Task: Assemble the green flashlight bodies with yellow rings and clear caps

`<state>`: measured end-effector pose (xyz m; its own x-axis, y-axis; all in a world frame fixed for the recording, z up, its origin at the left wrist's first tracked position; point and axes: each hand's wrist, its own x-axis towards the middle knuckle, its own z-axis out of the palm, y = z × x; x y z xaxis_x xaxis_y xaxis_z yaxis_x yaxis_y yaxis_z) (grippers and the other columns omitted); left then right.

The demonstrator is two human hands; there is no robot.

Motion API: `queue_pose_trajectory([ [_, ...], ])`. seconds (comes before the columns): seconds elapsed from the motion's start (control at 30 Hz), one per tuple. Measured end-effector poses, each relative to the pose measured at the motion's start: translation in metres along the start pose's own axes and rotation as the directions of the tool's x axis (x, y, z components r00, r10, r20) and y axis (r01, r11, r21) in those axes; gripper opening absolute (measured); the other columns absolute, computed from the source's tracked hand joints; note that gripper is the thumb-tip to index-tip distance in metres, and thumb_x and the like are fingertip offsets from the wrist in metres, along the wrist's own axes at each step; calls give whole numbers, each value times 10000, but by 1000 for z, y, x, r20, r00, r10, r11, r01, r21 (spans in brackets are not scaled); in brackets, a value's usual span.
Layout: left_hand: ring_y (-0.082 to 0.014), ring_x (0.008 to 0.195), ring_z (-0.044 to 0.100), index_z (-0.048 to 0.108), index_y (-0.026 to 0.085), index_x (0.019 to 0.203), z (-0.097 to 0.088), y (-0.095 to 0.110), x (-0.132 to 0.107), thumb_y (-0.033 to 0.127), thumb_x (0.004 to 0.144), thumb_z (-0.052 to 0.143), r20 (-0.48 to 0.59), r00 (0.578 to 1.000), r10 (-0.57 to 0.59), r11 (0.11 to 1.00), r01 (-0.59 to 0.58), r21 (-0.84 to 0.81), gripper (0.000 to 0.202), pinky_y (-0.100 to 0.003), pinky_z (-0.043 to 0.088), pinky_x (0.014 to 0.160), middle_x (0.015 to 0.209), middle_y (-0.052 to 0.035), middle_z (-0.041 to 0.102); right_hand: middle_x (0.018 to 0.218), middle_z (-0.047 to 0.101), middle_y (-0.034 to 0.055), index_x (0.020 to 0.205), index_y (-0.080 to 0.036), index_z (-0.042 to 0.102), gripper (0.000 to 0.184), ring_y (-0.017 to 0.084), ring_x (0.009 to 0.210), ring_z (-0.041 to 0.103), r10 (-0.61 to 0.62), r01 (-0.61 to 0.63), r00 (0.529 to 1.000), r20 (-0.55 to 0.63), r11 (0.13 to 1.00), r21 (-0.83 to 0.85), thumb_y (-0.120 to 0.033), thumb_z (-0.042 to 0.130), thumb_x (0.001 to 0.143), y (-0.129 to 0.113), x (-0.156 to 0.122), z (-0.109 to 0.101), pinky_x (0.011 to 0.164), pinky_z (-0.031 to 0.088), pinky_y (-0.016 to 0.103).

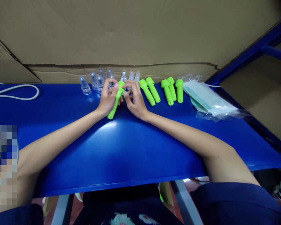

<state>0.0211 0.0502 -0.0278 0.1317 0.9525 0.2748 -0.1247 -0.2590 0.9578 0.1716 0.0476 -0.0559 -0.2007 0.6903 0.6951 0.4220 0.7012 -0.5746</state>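
My left hand (pixel 108 98) is closed around a lime-green flashlight (pixel 115 104), with the thumb near its head. The flashlight slants, head away from me and tail toward me, above the blue table. My right hand (pixel 136 101) is at the head end, its fingers bent and the index fingertip touching the head. Some of its fingers are hidden behind the flashlight. Just beyond both hands stand several clear plastic caps (pixel 84 85), partly covered by the fingers. Beside my right hand, two more green flashlights (pixel 154 90) lie on the table.
Farther right lie three green flashlights (pixel 167 92) and a clear plastic bag (pixel 210 98) holding pale flat sheets. A white cable (pixel 25 97) loops at the left on the blue table (pixel 121 156). Cardboard (pixel 131 34) walls the back; a blue metal frame (pixel 250 47) rises at right.
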Motion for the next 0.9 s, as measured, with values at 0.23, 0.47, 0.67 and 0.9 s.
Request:
queue_pose_trajectory([
  [0.23, -104, 462, 584, 486, 267, 1264, 5, 14, -5, 587, 972, 626, 21, 996, -89, 996, 89, -2, 455, -181, 412, 464, 614, 55, 621, 1090, 635, 68, 1193, -258, 500, 471, 134, 717, 624, 48, -53, 998, 41, 991, 123, -697, 452, 1031, 12, 7, -6, 627, 593, 292],
  [0.47, -110, 445, 605, 503, 252, 1276, 5, 15, -4, 489, 1044, 497, 45, 987, -154, 987, 155, -36, 332, -176, 417, 428, 592, 72, 608, 913, 619, 8, 1168, -261, 491, 510, 119, 643, 623, 101, -107, 994, 36, 951, 290, -723, 565, 967, 17, 11, -6, 549, 558, 254],
  [0.67, -100, 409, 580, 561, 169, 1252, 5, 17, -2, 422, 1054, 475, 51, 976, -212, 976, 214, -48, 333, -178, 404, 398, 568, 68, 595, 853, 616, 2, 1064, -231, 574, 506, 119, 661, 609, 145, -146, 989, 24, 945, 292, -711, 649, 924, 20, 15, -7, 579, 559, 252],
  [0.9, -97, 386, 561, 556, 174, 1116, 5, 18, -2, 443, 1026, 526, 66, 973, -221, 973, 225, -51, 286, -170, 390, 382, 522, 86, 566, 770, 573, -15, 1015, -241, 568, 482, 114, 590, 541, 129, -131, 991, 27, 947, 294, -718, 598, 955, 25, 14, -4, 544, 518, 267],
])
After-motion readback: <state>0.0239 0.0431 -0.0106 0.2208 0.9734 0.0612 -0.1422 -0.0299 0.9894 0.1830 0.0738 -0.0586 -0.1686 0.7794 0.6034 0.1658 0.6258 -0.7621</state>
